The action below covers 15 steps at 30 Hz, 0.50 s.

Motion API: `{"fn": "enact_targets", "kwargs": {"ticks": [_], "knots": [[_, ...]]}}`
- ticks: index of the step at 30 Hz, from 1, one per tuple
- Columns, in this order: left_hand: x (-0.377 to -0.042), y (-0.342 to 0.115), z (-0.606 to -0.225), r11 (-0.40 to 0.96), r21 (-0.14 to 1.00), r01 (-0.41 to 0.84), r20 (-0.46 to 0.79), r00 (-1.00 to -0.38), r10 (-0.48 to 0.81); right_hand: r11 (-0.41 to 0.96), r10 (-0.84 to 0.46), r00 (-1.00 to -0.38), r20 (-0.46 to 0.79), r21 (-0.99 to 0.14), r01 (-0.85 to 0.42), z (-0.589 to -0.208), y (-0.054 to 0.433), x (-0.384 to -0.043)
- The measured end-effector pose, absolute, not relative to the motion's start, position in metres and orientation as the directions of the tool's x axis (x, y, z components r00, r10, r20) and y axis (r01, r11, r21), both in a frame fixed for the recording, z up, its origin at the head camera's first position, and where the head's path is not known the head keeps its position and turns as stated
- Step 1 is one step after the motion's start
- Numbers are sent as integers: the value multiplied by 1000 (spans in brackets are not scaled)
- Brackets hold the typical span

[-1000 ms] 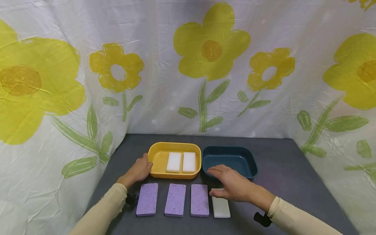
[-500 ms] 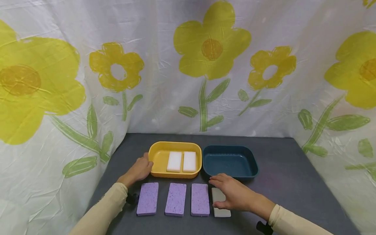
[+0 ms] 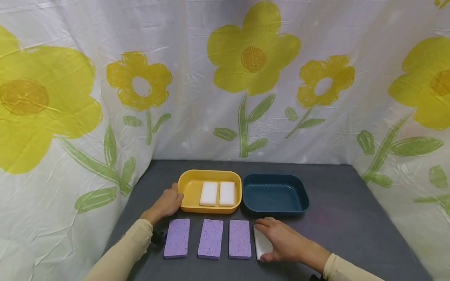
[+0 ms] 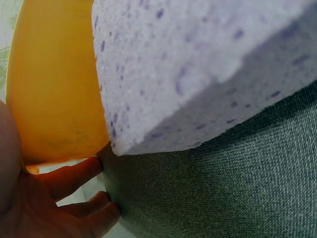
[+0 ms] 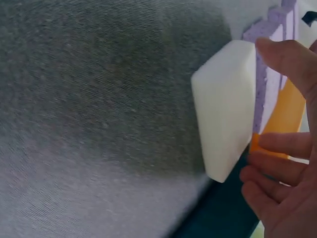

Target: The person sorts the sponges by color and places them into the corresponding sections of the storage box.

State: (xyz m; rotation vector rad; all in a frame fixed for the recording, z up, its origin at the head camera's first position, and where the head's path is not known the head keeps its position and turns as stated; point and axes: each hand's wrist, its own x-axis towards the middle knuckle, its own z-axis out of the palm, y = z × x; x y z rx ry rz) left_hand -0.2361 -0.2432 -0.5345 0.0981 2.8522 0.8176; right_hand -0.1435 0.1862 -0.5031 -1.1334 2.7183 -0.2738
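My left hand [image 3: 168, 202] grips the left end of the yellow container [image 3: 190, 191], its thumb at the rim and its fingers by the outer wall. Two white sponges [image 3: 209, 193] lie side by side inside that container. My right hand [image 3: 286, 240] is over another white sponge [image 3: 262, 244] on the table, partly covering it. In the right wrist view, the thumb is by one end of this white sponge [image 5: 225, 109]; the other fingers are spread and look apart from it.
Three purple speckled sponges [image 3: 177, 238] lie in a row left of the right hand. Beside the yellow container stands a dark blue container [image 3: 275, 193] with nothing in it. A flower-printed curtain [image 3: 197, 128] surrounds the grey table [image 3: 337, 218] at the back and sides.
My right hand has come down from near the blue container's front edge, toward me and over the white sponge. My left hand has stayed at the yellow container.
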Motion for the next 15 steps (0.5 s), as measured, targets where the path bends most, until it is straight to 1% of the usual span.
{"fn": "enact_targets", "kwargs": {"ticks": [4, 10, 15], "knots": [[-237, -243, -535, 848, 529, 21, -141, -984, 112, 711, -698, -707, -117, -232, -663, -509, 190, -140], [-237, -243, -535, 847, 532, 11, -148, -983, 106, 743, -662, -734, -154, -269, -613, -513, 190, -139], [-235, -242, -534, 847, 532, 17, -144, -983, 110, 747, -657, -738, -154, -267, -609, -516, 189, -139]]}}
